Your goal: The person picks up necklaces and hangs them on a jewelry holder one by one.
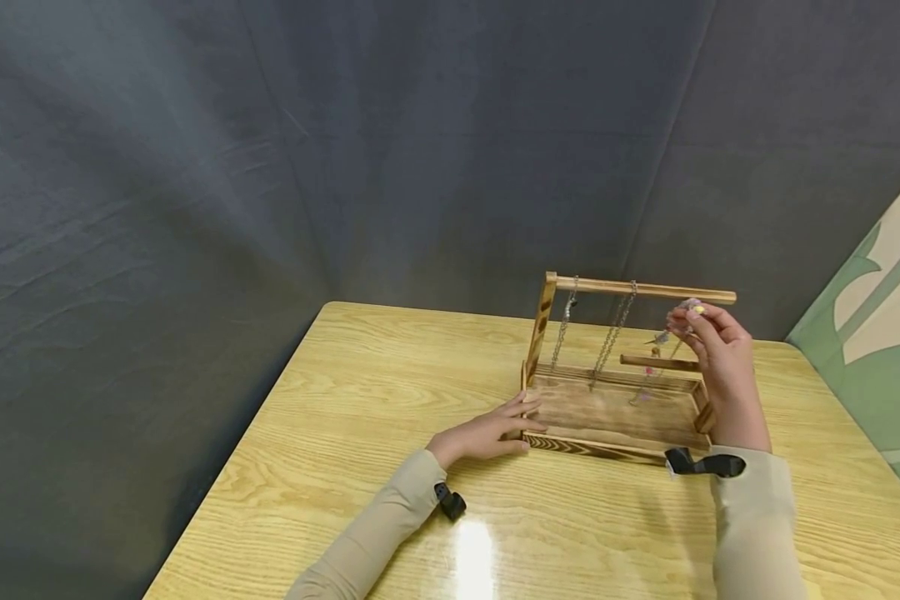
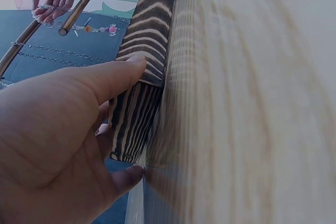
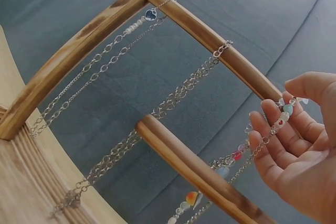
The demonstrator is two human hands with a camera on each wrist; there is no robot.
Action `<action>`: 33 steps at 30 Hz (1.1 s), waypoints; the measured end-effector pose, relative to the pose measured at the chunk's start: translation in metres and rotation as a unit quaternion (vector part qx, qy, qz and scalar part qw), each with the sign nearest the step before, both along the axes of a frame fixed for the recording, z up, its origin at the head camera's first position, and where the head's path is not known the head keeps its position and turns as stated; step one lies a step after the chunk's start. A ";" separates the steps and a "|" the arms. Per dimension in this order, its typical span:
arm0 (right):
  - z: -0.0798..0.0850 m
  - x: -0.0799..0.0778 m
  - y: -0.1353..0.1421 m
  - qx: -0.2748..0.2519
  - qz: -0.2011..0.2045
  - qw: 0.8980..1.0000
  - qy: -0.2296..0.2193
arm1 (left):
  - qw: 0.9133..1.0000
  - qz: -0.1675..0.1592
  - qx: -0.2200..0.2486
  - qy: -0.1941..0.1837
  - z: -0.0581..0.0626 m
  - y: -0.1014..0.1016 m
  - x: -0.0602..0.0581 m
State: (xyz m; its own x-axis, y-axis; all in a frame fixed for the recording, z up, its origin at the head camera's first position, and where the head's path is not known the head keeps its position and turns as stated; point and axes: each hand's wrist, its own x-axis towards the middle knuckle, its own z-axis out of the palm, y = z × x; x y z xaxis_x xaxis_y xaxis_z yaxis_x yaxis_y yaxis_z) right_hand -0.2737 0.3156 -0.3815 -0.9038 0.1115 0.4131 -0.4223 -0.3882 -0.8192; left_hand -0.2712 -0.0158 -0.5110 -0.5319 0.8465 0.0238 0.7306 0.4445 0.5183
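A wooden jewelry stand (image 1: 607,412) has a shallow tray base, a high bar (image 1: 645,290) and a lower bar (image 3: 181,161). At the tray's left front corner my left hand (image 1: 487,432) grips the edge, with one fingertip against the dark-striped front wall (image 2: 149,30). By the high bar's free right end, my right hand (image 1: 720,346) pinches a beaded chain necklace (image 3: 237,156) between thumb and fingers. Its colored beads and silver chain hang down past the lower bar. Part of its upper end is hidden by the fingers.
Two silver chain necklaces hang from the high bar: one with a heart charm (image 3: 151,14) near the upright, and a plain doubled chain (image 3: 181,87) farther along. The stand is on a wood-grain table (image 1: 360,400). Behind it hangs a dark curtain (image 1: 450,167).
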 end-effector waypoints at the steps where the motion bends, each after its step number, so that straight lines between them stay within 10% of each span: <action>1: 0.000 0.000 0.001 0.004 -0.004 1.000 -0.002 | 1.000 0.000 -0.001 0.001 0.001 0.000 0.000; 33: 0.001 0.009 0.024 -0.018 -0.020 1.000 -0.007 | 1.000 -0.004 0.001 0.006 0.001 -0.001 -0.001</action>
State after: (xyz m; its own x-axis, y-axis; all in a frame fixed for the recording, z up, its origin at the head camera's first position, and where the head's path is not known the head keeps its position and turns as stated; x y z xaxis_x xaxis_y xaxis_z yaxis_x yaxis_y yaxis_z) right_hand -0.2649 0.3392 -0.3803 -0.9041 0.1626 0.3952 -0.4265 -0.4008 -0.8108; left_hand -0.2721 -0.0164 -0.5103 -0.5251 0.8505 0.0323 0.7406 0.4379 0.5097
